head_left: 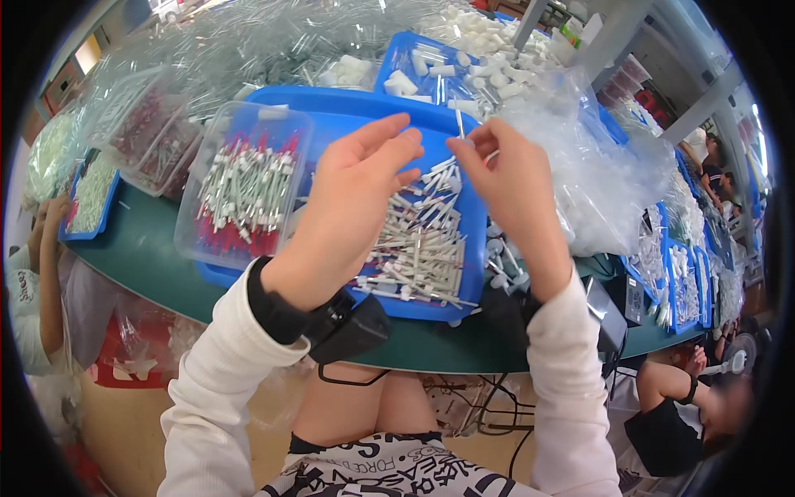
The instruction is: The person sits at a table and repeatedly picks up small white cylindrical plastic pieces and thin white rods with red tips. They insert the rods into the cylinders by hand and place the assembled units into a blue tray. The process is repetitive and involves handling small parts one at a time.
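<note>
White sticks (418, 257) in blue tray (474, 228)

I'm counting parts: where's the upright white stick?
In the head view, upper right of centre, the white stick is pinched in the right hand, near the large blue tray.

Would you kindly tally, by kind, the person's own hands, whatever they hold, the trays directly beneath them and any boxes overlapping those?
Bare left hand and bare right hand: 2
Slim whitish stick: 1
Large blue plastic tray: 1
Clear rectangular plastic box: 1
Total: 5
</note>
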Action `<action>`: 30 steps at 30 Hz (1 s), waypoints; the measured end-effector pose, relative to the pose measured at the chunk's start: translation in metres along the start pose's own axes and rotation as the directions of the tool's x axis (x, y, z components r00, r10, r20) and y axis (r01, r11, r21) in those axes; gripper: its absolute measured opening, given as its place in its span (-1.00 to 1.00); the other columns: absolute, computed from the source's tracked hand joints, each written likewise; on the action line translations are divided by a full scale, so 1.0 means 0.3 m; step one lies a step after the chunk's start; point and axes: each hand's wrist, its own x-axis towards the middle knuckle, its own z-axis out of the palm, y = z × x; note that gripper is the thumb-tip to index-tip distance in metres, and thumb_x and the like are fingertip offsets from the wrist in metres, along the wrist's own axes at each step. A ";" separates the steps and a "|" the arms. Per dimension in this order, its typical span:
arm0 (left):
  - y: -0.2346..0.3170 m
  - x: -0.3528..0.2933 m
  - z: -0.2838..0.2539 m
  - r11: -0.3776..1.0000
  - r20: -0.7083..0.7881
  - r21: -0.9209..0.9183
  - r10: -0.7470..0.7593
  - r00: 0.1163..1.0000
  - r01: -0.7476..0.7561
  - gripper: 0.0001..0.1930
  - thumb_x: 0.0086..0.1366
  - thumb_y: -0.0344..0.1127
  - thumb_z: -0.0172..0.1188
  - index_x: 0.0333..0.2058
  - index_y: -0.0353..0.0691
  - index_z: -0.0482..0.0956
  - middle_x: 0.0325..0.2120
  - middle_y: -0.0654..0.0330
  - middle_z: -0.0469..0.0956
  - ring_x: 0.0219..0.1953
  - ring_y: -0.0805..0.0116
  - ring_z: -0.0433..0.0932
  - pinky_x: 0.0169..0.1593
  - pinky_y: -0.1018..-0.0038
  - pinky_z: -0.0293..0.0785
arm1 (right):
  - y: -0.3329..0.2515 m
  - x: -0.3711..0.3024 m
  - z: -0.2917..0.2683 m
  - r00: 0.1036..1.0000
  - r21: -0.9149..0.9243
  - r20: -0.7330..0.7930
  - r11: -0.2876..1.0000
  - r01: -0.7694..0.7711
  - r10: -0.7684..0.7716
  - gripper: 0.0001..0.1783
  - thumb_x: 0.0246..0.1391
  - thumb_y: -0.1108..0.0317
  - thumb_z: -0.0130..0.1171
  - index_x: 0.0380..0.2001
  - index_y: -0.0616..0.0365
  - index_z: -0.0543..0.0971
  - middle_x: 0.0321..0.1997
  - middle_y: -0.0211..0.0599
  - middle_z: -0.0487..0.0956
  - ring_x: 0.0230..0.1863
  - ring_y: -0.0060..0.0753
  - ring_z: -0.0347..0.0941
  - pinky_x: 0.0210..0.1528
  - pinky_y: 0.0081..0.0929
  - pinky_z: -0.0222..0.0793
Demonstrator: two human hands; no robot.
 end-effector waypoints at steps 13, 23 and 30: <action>-0.123 0.083 -0.009 0.992 0.175 0.118 -0.068 0.982 0.047 -0.74 0.30 -0.28 -0.02 -0.18 -0.37 0.46 -0.47 0.22 0.49 -0.59 0.57 0.35 -0.46 0.65 0.31 | 0.321 0.341 -0.061 0.990 -0.040 -0.060 0.992 0.123 -0.125 -0.72 -0.12 0.21 0.19 -0.42 0.22 0.57 -0.45 -0.24 0.57 -0.42 -0.33 0.51 -0.31 -0.47 0.38; -0.166 0.097 -0.061 0.995 0.119 0.099 -0.020 0.993 0.008 -0.65 0.29 -0.33 -0.02 0.00 -0.39 0.38 -0.30 0.25 0.44 -0.41 0.59 0.31 -0.24 0.61 0.28 | 0.358 0.571 0.139 0.985 -0.491 0.172 0.868 0.071 0.016 -0.60 -0.15 0.03 0.09 -0.44 0.18 0.59 -0.27 -0.06 0.56 -0.23 -0.07 0.49 -0.18 -0.30 0.37; -0.154 0.092 -0.053 0.990 0.150 0.115 -0.096 0.984 0.079 -0.65 0.27 -0.36 0.00 0.01 -0.33 0.38 -0.29 0.23 0.45 -0.35 0.56 0.37 -0.15 0.57 0.34 | 0.337 0.564 0.134 0.980 -0.248 0.200 0.967 0.065 -0.014 -0.54 -0.13 0.01 0.02 -0.32 0.17 0.55 -0.26 -0.05 0.55 -0.19 -0.12 0.47 -0.15 -0.31 0.34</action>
